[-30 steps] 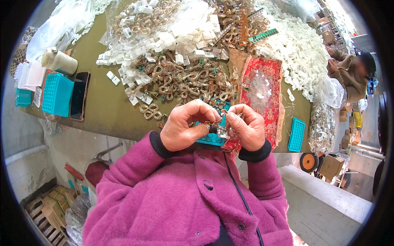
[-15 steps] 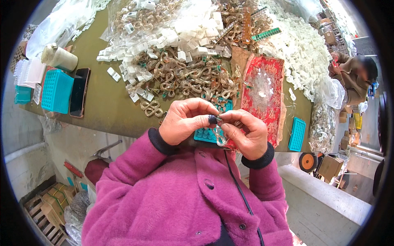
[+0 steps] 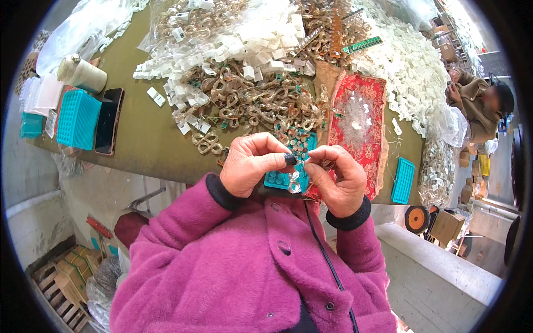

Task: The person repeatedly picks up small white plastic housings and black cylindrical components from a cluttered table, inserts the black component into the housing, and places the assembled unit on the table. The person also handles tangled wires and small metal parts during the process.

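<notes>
A green surface (image 3: 144, 139) is carrying heaped clasps (image 3: 250, 105). At its near edge, the left hand (image 3: 250, 165) is pinching a small dark piece (image 3: 290, 159); the right hand (image 3: 337, 180) is gripping a clear clasp (image 3: 294, 180) over a teal tray (image 3: 291, 161).

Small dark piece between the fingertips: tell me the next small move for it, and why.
Probably press the small dark piece onto the clear part below it. The left hand pinches the piece at its fingertips, the right hand meets it from the other side, and both sit just over the teal tray. Whether the two parts already touch is too small to tell.
</notes>
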`<state>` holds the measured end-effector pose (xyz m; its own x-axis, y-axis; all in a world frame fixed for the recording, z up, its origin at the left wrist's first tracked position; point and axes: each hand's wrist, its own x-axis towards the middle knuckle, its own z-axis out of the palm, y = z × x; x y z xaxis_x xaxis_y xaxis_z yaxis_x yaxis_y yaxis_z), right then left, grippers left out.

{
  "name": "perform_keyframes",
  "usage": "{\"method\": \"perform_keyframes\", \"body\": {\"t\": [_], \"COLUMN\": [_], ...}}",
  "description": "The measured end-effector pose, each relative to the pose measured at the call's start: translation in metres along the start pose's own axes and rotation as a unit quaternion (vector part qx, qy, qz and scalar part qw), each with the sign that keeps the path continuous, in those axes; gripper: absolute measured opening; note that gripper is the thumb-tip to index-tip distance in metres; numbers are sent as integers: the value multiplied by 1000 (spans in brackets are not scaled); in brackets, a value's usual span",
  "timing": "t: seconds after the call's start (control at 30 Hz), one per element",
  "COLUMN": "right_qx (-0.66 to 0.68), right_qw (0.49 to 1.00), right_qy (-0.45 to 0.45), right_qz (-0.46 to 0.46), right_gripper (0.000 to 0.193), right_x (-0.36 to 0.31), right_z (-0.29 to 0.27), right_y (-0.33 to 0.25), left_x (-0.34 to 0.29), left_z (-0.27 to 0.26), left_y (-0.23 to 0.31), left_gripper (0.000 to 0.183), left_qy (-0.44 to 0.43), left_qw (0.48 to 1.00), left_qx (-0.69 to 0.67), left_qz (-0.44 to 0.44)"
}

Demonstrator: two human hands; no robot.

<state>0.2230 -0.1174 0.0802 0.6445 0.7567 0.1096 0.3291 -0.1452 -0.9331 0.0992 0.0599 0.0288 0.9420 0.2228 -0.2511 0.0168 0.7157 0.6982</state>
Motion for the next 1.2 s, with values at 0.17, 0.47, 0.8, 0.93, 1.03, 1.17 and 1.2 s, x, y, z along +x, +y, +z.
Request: {"method": "perform_keyframes", "body": {"t": [0.17,0.47,0.8,0.93,1.03,1.17,1.2], "right_qx": [23,-9,25,8,1,7,-4], "right_qw": [999,998,999,999,999,996,995], "right_qy": [25,16,-14,6,20,51,48], "right_qz": [18,-61,-33,-37,-40,-68,-84], "right_gripper": [22,18,20,19,19,19,19], "right_x": [-4,-4,-11,-10,-10,-9,-8], "right_z": [2,2,2,4,5,6,6], "right_y": [2,1,3,5,6,7,7], "left_x": [-1,-3,1,0,0,0,0], "left_z": [1,5,-1,-1,0,5,6], "left_y": [-3,-2,-9,-7,-4,-7,-7], "left_gripper": [12,15,16,17,17,16,16], "left_qy": [19,-15,13,-2,-9,11,20], "left_qw": [999,999,999,998,998,999,999], "left_qx": [28,48,-38,-57,-59,-50,-44], "left_qz": [18,12,8,-11,-22,-17,-23]}}
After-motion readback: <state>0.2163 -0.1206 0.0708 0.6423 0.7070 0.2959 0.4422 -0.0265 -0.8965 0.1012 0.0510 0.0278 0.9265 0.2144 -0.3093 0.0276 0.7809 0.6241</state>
